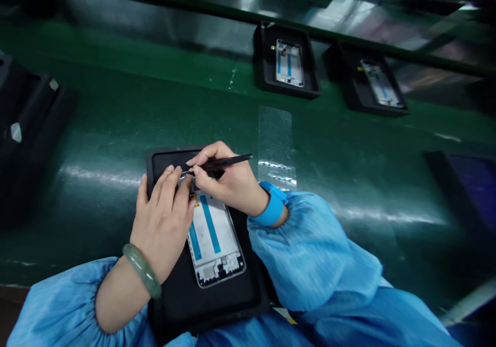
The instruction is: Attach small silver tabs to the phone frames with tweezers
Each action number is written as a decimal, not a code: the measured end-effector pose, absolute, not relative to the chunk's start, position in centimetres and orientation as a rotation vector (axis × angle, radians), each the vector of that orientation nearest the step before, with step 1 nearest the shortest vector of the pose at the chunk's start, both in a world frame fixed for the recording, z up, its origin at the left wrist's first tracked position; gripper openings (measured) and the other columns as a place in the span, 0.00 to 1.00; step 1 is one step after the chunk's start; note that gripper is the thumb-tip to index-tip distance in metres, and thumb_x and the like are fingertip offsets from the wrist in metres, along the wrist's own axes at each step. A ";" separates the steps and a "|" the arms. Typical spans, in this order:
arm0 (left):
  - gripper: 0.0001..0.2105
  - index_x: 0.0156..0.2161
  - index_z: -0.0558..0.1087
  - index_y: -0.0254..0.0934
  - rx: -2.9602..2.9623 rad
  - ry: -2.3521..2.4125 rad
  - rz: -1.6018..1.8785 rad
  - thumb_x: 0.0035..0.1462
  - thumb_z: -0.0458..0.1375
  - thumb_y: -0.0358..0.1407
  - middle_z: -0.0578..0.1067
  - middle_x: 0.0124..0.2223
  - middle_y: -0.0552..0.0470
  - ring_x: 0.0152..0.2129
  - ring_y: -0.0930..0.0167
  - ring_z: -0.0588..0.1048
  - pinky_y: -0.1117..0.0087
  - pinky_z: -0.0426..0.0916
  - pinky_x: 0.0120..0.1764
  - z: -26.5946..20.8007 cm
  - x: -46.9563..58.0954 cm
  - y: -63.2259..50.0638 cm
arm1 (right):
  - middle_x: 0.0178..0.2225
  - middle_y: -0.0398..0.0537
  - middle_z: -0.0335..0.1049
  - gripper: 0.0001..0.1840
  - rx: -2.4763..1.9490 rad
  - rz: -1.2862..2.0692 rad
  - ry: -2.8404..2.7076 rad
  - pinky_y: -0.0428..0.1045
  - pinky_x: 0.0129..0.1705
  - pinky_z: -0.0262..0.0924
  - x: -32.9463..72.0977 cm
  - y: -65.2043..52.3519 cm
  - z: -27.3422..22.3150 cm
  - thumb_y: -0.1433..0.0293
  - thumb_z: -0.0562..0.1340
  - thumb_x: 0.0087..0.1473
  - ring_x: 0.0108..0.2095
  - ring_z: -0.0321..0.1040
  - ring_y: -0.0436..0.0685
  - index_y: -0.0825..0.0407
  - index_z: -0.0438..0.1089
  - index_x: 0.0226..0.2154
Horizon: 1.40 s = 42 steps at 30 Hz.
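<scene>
A phone frame [215, 233] with blue strips on its pale inner side lies in a black foam tray [209, 305]. My left hand [165, 223] is bent over the upper left part of the frame, gripping it there, with fingertips at its top end. Black tweezers [232, 161] are pinched in my right hand [228, 182]. Their tip points at the top end of the frame, beside my left fingertips. What the tip touches there is too small and too covered by fingers to make out. An orange flex piece [196, 202] shows beside my left thumb.
A clear plastic film [276, 140] lies on the green table [108, 130] behind my right hand. Two black trays, one [287, 90] at the back and another [372, 107] further right, each hold a phone frame. Black foam trays [34, 114] stand at left; a dark tray [445, 182] sits at right.
</scene>
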<state>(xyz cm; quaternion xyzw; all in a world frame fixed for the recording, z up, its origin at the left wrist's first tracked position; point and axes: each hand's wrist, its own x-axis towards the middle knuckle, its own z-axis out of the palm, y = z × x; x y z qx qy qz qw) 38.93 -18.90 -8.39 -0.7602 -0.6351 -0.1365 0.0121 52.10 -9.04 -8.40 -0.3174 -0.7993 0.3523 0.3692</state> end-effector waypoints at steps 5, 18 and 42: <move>0.18 0.55 0.63 0.29 -2.367 -1.970 -0.423 0.62 0.46 0.33 0.66 0.56 0.38 0.55 0.58 0.63 0.45 0.58 0.54 -8.4 38.9 -18.9 | 0.32 0.42 0.69 0.07 -0.826 0.881 -2.079 0.45 0.36 0.64 52.1 -9.1 -8.4 0.76 0.58 0.48 0.33 0.69 0.48 0.51 0.62 0.33; 0.17 0.54 0.63 0.28 -2.369 -1.973 -0.437 0.61 0.46 0.33 0.67 0.56 0.38 0.55 0.58 0.63 0.45 0.58 0.53 -8.4 38.9 -18.9 | 0.31 0.42 0.70 0.07 -0.843 0.844 -2.111 0.43 0.35 0.63 52.0 -9.2 -8.3 0.76 0.58 0.48 0.32 0.69 0.47 0.52 0.63 0.33; 0.18 0.54 0.64 0.28 -2.372 -2.011 -0.430 0.61 0.46 0.33 0.66 0.56 0.36 0.56 0.58 0.63 0.46 0.57 0.54 -8.5 38.9 -18.8 | 0.31 0.41 0.71 0.05 -0.891 0.735 -2.169 0.43 0.35 0.63 51.7 -9.5 -8.5 0.75 0.59 0.49 0.33 0.70 0.48 0.51 0.63 0.31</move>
